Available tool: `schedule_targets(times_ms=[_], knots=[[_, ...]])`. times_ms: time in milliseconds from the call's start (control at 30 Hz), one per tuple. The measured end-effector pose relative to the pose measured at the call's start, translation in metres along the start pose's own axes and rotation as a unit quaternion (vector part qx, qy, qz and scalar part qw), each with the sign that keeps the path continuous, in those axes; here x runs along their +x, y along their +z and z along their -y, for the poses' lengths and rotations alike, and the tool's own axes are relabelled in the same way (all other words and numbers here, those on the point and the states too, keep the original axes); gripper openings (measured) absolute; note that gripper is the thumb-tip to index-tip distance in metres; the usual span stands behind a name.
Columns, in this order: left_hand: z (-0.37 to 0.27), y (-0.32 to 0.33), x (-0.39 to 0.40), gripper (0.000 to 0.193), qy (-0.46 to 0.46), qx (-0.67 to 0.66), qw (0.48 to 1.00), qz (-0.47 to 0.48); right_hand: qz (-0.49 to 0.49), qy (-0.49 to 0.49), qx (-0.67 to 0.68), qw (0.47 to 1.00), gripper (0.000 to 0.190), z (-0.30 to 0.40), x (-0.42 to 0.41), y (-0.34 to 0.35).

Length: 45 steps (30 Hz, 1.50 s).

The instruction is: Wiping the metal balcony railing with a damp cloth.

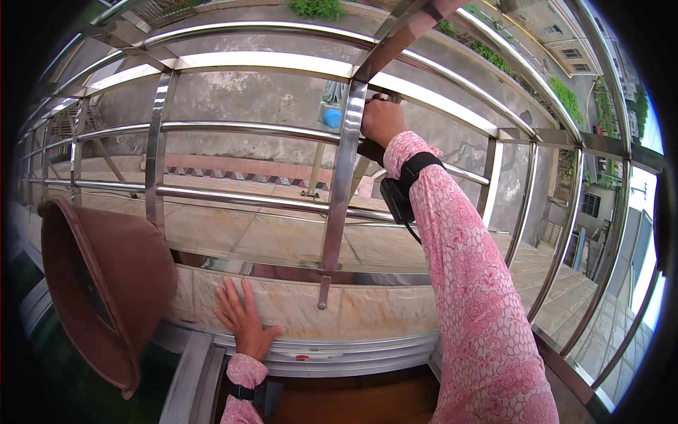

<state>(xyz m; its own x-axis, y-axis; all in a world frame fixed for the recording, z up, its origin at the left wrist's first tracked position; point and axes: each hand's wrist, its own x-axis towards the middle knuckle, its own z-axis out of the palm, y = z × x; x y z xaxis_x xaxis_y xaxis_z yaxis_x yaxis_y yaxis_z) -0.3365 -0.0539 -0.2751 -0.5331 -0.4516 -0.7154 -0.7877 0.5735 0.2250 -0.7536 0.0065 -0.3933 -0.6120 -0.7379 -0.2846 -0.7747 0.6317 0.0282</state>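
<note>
My left hand [244,324] lies palm down with fingers spread on the beige tiled sill [386,312], just behind the window track. Out at the stainless steel window guard [337,212], my right hand [383,122] is curled beside an upright post, below the bright horizontal rail. Dark brown parts of an object [372,151] show above and below the fist; most of it is hidden, so its kind is unclear. A brown plastic bucket or pot [130,259] lies tipped on its side left of my left hand, its mouth facing left.
An aluminium window track [339,352] runs along the near edge of the sill. Steel bars [569,212] curve round on the right. Beyond the bars, far below, are a tiled ledge [280,233], a blue round object [332,118] and concrete ground [254,100].
</note>
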Motion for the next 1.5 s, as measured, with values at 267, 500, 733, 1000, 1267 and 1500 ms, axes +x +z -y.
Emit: schedule_targets(times_ms=[267,500,733,1000,1267,1500], knots=[[0.0,0.001,-0.002,0.122,0.001,-0.013,1.0,0.006,0.187,-0.055,0.276,0.941,0.032,-0.037,0.011,0.049],[0.002,0.004,-0.002,0.123,0.012,-0.012,1.0,-0.01,-0.064,-0.058,-0.07,0.994,0.009,-0.023,-0.042,-0.041],[-0.003,0.001,0.002,0.123,0.012,-0.016,1.0,0.003,-0.004,-0.077,-0.096,0.992,0.014,-0.031,-0.026,-0.028],[0.001,0.007,0.001,0.123,0.004,0.003,1.0,-0.008,0.03,0.01,0.489,0.871,0.033,-0.05,-0.026,0.024],[-0.003,0.006,0.002,0.125,0.001,-0.003,1.0,-0.004,-0.182,0.434,0.745,0.473,0.021,-0.083,-0.1,-0.026],[-0.001,0.009,0.001,0.124,0.007,-0.01,1.0,-0.007,-0.115,0.279,0.574,0.761,0.022,-0.037,-0.038,0.008]])
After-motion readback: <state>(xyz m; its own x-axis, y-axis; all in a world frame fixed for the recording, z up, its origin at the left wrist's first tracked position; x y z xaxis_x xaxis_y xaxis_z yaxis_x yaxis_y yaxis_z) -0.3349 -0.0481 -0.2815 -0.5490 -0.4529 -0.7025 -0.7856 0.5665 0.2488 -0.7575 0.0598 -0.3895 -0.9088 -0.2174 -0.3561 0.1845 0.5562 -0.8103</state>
